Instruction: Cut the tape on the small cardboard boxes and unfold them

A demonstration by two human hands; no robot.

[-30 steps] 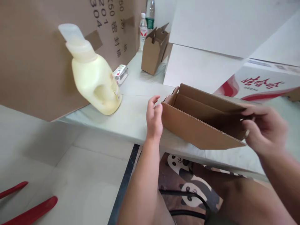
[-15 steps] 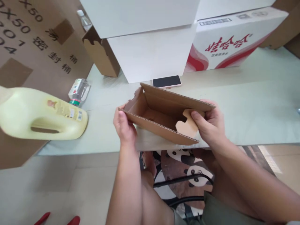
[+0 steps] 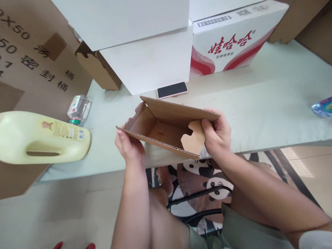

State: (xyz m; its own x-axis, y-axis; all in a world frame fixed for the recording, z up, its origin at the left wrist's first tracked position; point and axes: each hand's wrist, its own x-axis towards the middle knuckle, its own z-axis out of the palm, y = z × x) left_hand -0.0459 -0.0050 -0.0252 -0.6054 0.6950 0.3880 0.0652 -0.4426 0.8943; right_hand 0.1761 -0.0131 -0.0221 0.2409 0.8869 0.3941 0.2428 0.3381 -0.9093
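Between my two hands is a brown cardboard box (image 3: 166,138) with its top uncovered, tilted so that its inside shows. My left hand (image 3: 129,147) grips the left end, thumb on the near top corner and fingers hidden behind. At the right end my right hand (image 3: 216,133) is closed on the box, its thumb pressing by a notched end flap (image 3: 193,136) that leans inward. A thin dark curl lies on the box floor. The box is held over the near edge of the pale green covered table (image 3: 259,107).
A phone (image 3: 172,90) lies beyond the box, before white cartons (image 3: 147,65) and a red-lettered carton (image 3: 230,48). A second cardboard box (image 3: 100,71) stands back left. At left are a clear bottle (image 3: 79,109) and a yellow jug (image 3: 44,138); a colourful packet (image 3: 323,107) sits far right.
The view has swung to the right, so the surroundings sit further left. Both hands keep their hold on the cardboard box, and a little more of its inside shows.
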